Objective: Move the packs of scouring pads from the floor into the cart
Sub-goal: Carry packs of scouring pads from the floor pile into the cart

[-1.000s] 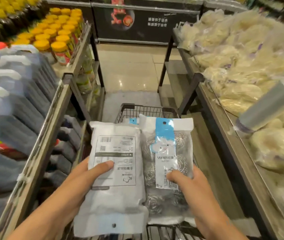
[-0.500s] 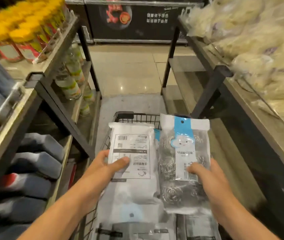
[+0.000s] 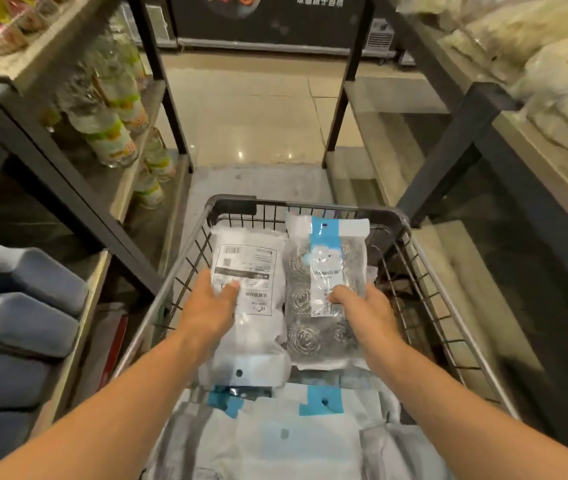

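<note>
Two packs of scouring pads are held low inside the wire cart (image 3: 424, 258). My left hand (image 3: 211, 306) grips a pack turned white side up, with a printed label (image 3: 247, 271). My right hand (image 3: 365, 310) grips a clear pack with a blue header (image 3: 327, 265), steel coils showing through. Both packs lie side by side over the cart's far half. Several more packs (image 3: 275, 438) lie piled in the near half of the cart.
A left shelf rack (image 3: 78, 199) holds bottles (image 3: 112, 133) and grey-blue jugs (image 3: 15, 306). A right rack (image 3: 448, 150) carries bagged pale goods (image 3: 552, 64) on top. Tiled aisle floor (image 3: 258, 116) runs ahead of the cart to a dark cabinet (image 3: 268, 19).
Both hands have lowered the two packs from above the cart rim down into the cart, and the view has tilted downward and forward.
</note>
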The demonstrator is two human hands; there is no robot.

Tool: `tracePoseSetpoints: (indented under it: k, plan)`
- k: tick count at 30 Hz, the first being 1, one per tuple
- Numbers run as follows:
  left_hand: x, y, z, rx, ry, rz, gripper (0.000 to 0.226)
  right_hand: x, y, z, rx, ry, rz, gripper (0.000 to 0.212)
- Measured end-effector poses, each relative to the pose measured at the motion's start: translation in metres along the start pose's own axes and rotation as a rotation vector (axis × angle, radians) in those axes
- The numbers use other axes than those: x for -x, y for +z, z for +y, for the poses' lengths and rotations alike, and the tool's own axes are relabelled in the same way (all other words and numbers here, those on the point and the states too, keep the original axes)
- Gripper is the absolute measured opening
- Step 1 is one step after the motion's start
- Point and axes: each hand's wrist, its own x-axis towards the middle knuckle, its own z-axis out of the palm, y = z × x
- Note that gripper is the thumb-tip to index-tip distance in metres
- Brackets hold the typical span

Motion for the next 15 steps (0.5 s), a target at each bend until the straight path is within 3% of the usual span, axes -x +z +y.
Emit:
tracePoseSetpoints:
  k: [7,12,15]
  plan:
    - [-0.005,0.009,-0.007,-0.562,0.032,0.213,0.014,-0.002,0.006,0.022,0.029,0.138,-0.094,0.035]
    - [0.007,0.014,-0.01,-0.774,0.05,0.28,0.034,0.002,0.002,0.025,0.076,0.148,-0.152,0.022]
    - [0.009,0.015,-0.015,-0.829,0.023,0.245,0.064,0.012,0.006,0.027,0.153,0.136,-0.172,0.035]
